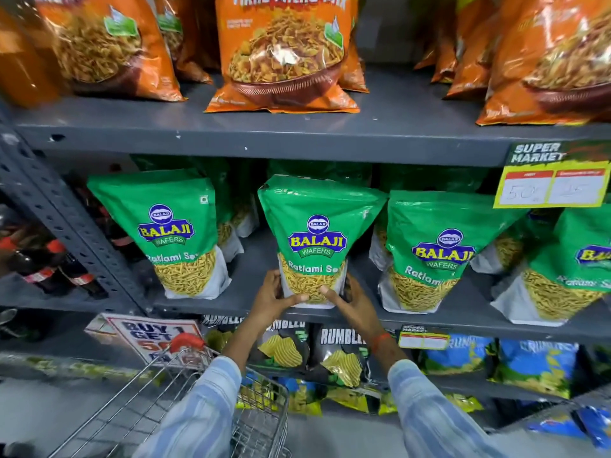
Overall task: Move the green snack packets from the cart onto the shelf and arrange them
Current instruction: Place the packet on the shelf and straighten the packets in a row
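1. Head view: both hands grip the base of one green snack packet (317,239) standing upright on the middle shelf (251,259), near its front edge.
2. Left hand (274,300) wraps the packet's lower left corner, thumb across the front over the clear window, the other fingers hidden behind the pack.
3. Right hand (347,304) holds the lower right corner the same way, thumb on the front, fingers behind; a red thread band (380,340) sits on that wrist.
4. Both thumbs nearly meet at the packet's bottom centre (tips close, cannot tell if touching).
5. Held packet stands between two others: left green packet (172,233) well apart, right green packet (433,252) just beside it, top corners almost touching.
6. A fourth green packet (575,269) sits at the far right, partly cut off by the frame edge. More green packs stand behind the front row, in shadow.
7. Shelf above carries orange snack bags (284,54), all upright.
8. Yellow price tag (552,186) hangs from the upper shelf edge at right; digits blurred.
9. Wire cart (185,408) sits bottom left under the left forearm, red handle cap (186,342) visible; contents of the cart not clear from here.
10. Lower shelf holds black chip bags (340,355) and blue bags (535,361).
11. Dark soda bottles (49,269) with red caps stand in the next bay, far left.
12. Light blue striped sleeves (205,408) cover both forearms.
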`<state>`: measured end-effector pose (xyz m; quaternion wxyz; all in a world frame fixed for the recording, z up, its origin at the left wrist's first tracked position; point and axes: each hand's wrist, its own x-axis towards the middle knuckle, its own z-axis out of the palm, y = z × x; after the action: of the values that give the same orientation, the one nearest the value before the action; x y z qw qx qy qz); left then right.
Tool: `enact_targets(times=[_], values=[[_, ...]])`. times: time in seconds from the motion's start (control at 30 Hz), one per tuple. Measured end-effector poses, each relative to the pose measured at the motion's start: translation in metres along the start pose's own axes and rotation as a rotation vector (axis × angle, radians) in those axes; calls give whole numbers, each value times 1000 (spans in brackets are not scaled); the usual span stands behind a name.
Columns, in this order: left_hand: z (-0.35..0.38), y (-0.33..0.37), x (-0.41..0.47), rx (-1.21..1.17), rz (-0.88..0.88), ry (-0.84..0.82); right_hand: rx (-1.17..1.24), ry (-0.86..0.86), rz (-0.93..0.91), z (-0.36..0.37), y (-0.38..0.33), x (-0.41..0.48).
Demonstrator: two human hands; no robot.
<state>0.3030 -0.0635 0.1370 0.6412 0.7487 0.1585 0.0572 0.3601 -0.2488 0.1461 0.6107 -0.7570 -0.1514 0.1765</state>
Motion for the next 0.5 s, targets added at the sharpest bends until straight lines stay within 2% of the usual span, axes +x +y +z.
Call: enact_targets(times=[0.13, 0.37, 0.5], values=[[0, -5, 2, -26, 2, -4, 45, -6, 38, 0, 0, -2], [4, -7, -3, -63, 23, 35, 188, 124, 20, 21, -7, -15], [5, -1, -10, -50, 38, 45, 216, 139, 1, 27, -12, -17]])
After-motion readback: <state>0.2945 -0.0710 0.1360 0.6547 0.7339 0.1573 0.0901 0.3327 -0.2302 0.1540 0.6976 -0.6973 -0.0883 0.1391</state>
